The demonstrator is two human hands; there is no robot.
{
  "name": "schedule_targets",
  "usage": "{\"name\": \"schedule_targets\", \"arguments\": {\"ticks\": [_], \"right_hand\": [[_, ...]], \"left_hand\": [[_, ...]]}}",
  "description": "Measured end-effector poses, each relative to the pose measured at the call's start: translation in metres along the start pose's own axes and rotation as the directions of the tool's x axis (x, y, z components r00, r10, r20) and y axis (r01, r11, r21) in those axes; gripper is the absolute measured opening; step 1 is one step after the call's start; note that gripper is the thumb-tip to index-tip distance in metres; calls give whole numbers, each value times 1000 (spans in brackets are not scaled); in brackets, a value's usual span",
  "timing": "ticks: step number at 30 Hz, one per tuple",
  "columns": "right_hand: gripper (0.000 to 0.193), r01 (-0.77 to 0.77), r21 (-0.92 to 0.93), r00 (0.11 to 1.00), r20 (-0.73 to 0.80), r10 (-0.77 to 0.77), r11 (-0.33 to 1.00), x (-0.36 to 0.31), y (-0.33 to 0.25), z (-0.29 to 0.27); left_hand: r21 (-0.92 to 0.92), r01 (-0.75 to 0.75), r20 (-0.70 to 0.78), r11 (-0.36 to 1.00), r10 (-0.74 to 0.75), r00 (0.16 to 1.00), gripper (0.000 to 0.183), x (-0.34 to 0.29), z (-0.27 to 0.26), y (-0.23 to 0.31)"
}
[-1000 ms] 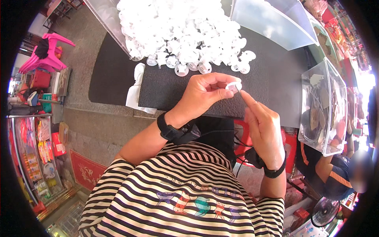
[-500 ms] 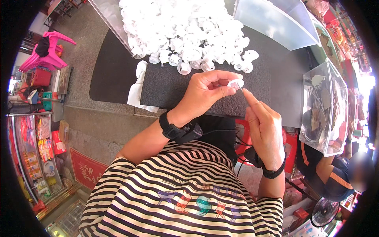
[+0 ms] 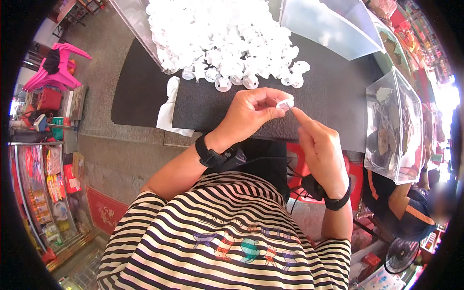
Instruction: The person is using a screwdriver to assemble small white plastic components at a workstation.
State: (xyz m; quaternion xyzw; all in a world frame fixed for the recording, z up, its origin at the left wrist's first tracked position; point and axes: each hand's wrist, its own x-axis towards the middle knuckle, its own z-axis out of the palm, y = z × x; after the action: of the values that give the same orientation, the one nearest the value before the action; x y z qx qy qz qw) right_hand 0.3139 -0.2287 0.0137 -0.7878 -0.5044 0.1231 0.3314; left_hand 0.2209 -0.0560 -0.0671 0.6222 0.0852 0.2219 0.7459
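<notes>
My left hand (image 3: 249,112) pinches a small round white plastic part (image 3: 285,104) between thumb and fingers, above the table's near edge. My right hand (image 3: 323,147) comes in from the right, its index fingertip against or just beside that part. The other right fingers are curled in, and whatever they hold, if anything, is hidden. Beyond both hands lies a big heap of similar white plastic parts (image 3: 224,53), strongly overexposed, spilling toward me onto a black textured mat (image 3: 203,104).
A white cloth or paper (image 3: 167,108) lies at the mat's left edge. Behind on the right leans a translucent plastic bin (image 3: 333,29). A clear box of scraps (image 3: 394,125) stands at the table's right end, with another person (image 3: 411,208) below it. Pink stools (image 3: 60,67) stand far left.
Both hands and the white part have shifted slightly left in the picture. The right index fingertip stays close to the part, and the left hand keeps its pinch.
</notes>
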Motion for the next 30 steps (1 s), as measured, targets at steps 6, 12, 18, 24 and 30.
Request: {"name": "schedule_targets", "arguments": {"ticks": [6,12,18,24,30], "right_hand": [[55,-258,328,939,-135,315,909,-5,15,11],[42,-143,436,951,-187,245,888,32,11,21],[26,-107,176,921,-355,164,979,104,6,-77],[29,-4,-381,765,-597,-242,925,170,43,-125],[30,-45,-165,993,-115,26,985,131,59,-28]], "left_hand": [[-100,68,-7,993,-69,998,28,1,2,7],[-53,-65,61,997,68,996,35,-1,-3,-1],[-151,33,67,988,-23,998,49,-2,-3,7],[-220,62,58,973,-51,997,44,0,-4,5],[-181,108,84,978,-94,992,40,1,-4,11]]}}
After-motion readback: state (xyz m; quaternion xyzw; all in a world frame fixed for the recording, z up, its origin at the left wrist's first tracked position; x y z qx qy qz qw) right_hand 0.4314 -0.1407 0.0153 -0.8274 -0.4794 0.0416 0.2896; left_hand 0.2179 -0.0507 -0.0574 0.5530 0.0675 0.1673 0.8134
